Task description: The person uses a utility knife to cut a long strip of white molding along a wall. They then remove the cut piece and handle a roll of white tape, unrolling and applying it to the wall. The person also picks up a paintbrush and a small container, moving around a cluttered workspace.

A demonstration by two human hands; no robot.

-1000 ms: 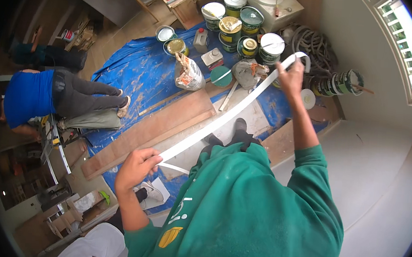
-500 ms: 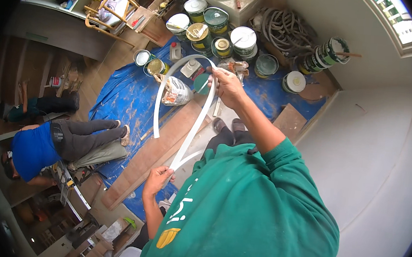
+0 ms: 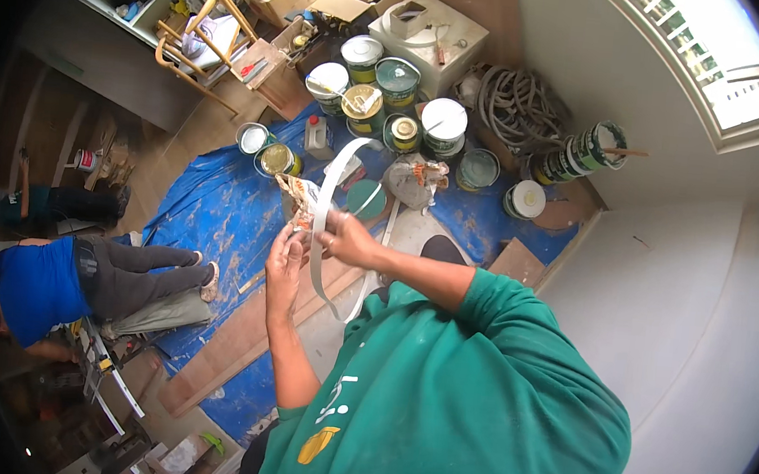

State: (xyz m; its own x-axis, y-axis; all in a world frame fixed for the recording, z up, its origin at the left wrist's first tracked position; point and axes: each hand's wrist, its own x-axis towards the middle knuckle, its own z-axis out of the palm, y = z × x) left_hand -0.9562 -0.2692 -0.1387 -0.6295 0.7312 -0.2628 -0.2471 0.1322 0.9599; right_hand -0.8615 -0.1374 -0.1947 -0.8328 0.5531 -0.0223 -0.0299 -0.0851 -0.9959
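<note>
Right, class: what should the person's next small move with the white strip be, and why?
I'd probably bring the left hand down to steady the white strip at its lower bend: the strip bows above and below the right hand, both hands are close together, and neither is at that bend.

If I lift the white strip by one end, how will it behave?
The white strip is probably bendy and springy, as it bows in a smooth curve. It is likely light for its length, since it looks thin and narrow. Its upper stretch may sway or flop, arcing unsupported beyond the right hand.
</note>
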